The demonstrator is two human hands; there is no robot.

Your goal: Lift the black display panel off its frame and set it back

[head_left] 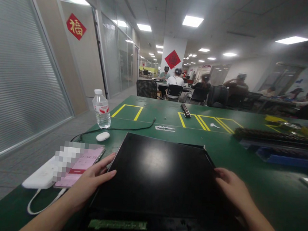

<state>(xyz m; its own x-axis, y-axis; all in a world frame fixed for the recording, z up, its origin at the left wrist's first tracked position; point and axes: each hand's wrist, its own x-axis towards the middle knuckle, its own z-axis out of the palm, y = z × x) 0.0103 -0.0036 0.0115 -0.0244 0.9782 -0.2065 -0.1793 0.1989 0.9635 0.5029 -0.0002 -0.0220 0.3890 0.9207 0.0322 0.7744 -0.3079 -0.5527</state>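
Observation:
A flat black panel (158,175), like a device lid, lies on the green table (272,194) right in front of me, over a chassis with a green circuit board (117,225) showing at its near edge. My left hand (92,180) rests against the panel's left edge, fingers curled onto it. My right hand (230,188) lies on the panel's right edge, fingers bent over the rim.
A pink-screened phone (82,165) on a white power bank (40,179), a white earbud case (102,136), a water bottle (101,109) and a black cable (119,128) lie left. Dark and blue trays (283,143) stand right. People sit at desks behind.

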